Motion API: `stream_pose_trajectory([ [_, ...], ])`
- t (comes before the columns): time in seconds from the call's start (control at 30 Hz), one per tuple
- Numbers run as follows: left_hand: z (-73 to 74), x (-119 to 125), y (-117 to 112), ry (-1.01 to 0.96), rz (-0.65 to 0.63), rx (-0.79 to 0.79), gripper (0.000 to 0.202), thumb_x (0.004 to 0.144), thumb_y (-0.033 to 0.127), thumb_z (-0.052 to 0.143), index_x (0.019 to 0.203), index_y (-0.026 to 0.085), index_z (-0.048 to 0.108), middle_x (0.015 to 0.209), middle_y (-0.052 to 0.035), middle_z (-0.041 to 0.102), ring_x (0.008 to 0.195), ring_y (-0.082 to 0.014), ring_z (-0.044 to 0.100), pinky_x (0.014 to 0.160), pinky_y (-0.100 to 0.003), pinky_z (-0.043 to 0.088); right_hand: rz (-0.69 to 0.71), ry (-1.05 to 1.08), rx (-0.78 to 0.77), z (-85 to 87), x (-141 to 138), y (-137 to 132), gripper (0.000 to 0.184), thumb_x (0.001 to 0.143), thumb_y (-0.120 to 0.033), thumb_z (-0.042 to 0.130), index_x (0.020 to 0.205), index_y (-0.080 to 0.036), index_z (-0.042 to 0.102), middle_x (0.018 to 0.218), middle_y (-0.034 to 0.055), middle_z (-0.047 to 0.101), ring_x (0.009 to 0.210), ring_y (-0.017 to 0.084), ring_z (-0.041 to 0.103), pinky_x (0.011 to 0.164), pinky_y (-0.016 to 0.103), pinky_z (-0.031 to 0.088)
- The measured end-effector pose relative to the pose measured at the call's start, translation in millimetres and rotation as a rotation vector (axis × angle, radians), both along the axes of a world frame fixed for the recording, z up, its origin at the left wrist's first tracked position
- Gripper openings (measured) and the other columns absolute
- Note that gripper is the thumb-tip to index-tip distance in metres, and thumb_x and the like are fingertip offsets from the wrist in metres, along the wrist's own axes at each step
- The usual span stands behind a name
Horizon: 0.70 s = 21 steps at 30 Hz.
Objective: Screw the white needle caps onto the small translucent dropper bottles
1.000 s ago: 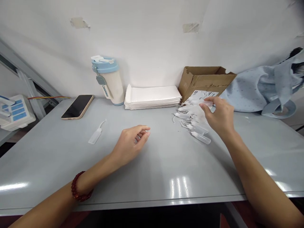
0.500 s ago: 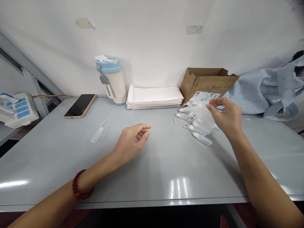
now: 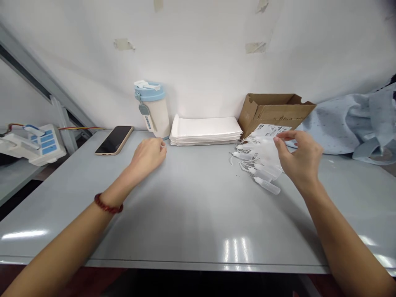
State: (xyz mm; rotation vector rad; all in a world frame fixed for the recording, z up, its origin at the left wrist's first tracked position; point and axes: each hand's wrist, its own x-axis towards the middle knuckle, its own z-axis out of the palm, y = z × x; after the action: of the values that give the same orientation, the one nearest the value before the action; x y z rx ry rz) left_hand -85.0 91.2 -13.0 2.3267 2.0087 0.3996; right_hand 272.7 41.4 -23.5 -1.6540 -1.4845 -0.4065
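Observation:
My left hand [image 3: 147,154] hovers low over the grey table [image 3: 198,214], fingers curled, just in front of the blue-lidded tumbler [image 3: 152,108]. A tiny white bit shows at its fingertips; what it holds is hidden. The lone small bottle seen earlier is out of sight under this hand or arm. My right hand [image 3: 301,159] is curled at the right side of a pile of small clear squeeze bottles [image 3: 260,165], thumb and fingers pinching one translucent bottle at the pile's top.
A phone [image 3: 114,140] lies at the back left. A stack of white padded envelopes [image 3: 206,131] sits against the wall, next to an open cardboard box [image 3: 272,109] with a labelled sheet. Blue cloth [image 3: 349,123] lies at the right. A white-blue device [image 3: 34,142] sits far left.
My left hand has moved from the table's middle back and left, over where the lone bottle lay. My right hand stays at the pile. The camera has tilted slightly.

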Motion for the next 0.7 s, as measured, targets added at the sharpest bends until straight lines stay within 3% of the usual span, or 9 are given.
stream_pose_trajectory([
  [0.13,-6.7,-5,41,0.061,-0.070,-0.075,0.038,0.081,0.015,0.049,0.118,0.013,0.060,0.100,-0.0134,0.069,0.100,-0.0336,0.062,0.081,-0.039,0.048,0.047,-0.032,0.037,1.2,-9,-3,0.010,0.081,-0.026,0.055,0.083,-0.019,0.062,0.084,0.0085,0.069,0.077,0.020,0.059,0.072,0.033,0.044],
  [0.3,-13.7,3,70,0.088,-0.201,-0.178,0.029,0.089,0.027,0.056,0.116,0.015,0.056,0.115,-0.0098,0.059,0.100,-0.0232,0.060,0.084,-0.040,0.051,0.096,-0.064,0.052,-0.5,-16,-4,0.010,0.081,-0.028,0.055,0.079,-0.020,0.060,0.077,0.0070,0.066,0.075,0.020,0.057,0.068,0.032,0.043],
  [0.53,-16.1,2,74,0.048,-0.195,-0.279,0.032,0.090,0.030,0.056,0.118,0.016,0.054,0.117,-0.0092,0.057,0.101,-0.0222,0.059,0.083,-0.041,0.052,0.219,-0.124,0.073,-8.2,-30,-7,0.007,0.084,-0.023,0.054,0.080,-0.020,0.058,0.077,0.0050,0.066,0.074,0.021,0.056,0.066,0.033,0.043],
  [0.7,-13.7,-10,59,-0.100,-0.165,-0.302,0.029,0.090,0.031,0.055,0.114,0.014,0.057,0.114,-0.0085,0.059,0.097,-0.0218,0.060,0.082,-0.040,0.052,0.466,-0.103,-0.046,-19.8,-63,-14,0.005,0.086,-0.021,0.052,0.085,-0.019,0.056,0.082,0.0072,0.066,0.080,0.022,0.057,0.072,0.036,0.043],
])
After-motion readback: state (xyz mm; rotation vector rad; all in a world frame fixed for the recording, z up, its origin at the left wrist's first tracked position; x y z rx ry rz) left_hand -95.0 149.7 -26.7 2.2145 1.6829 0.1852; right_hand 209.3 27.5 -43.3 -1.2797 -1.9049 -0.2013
